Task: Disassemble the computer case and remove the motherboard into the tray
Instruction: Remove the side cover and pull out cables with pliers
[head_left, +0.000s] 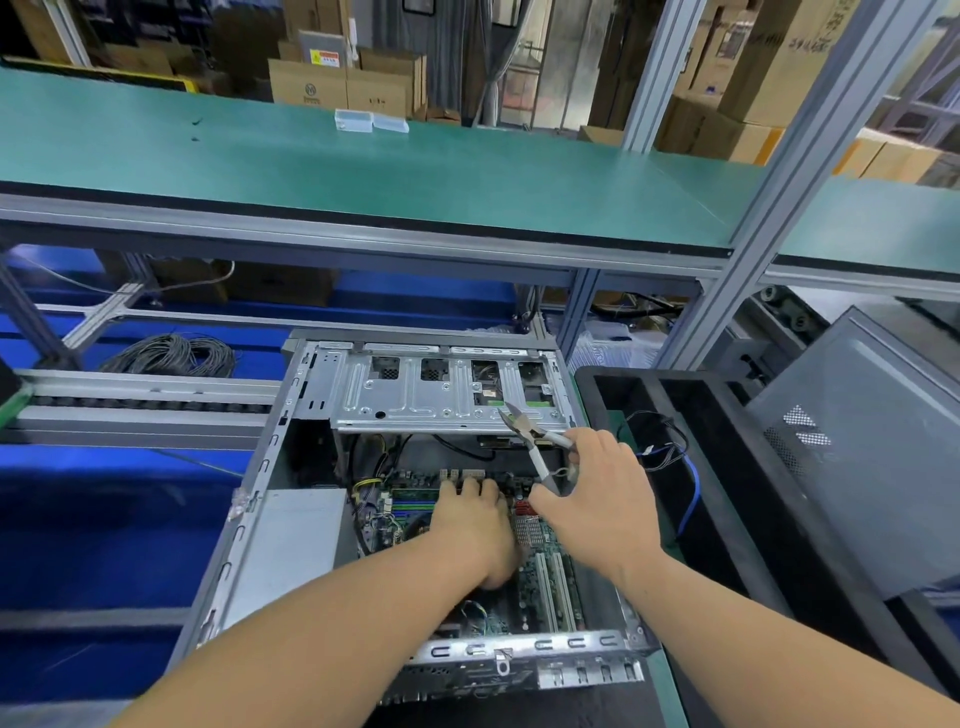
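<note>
right hand grip holds cutters; left hand grip unclear, reaching into computer case beside black tray.

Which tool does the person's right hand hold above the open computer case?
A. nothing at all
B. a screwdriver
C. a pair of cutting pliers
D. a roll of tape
C: the right hand grips cutting pliers by their pale handles, with the metal tips pointing toward the drive cage of the computer case.
</note>
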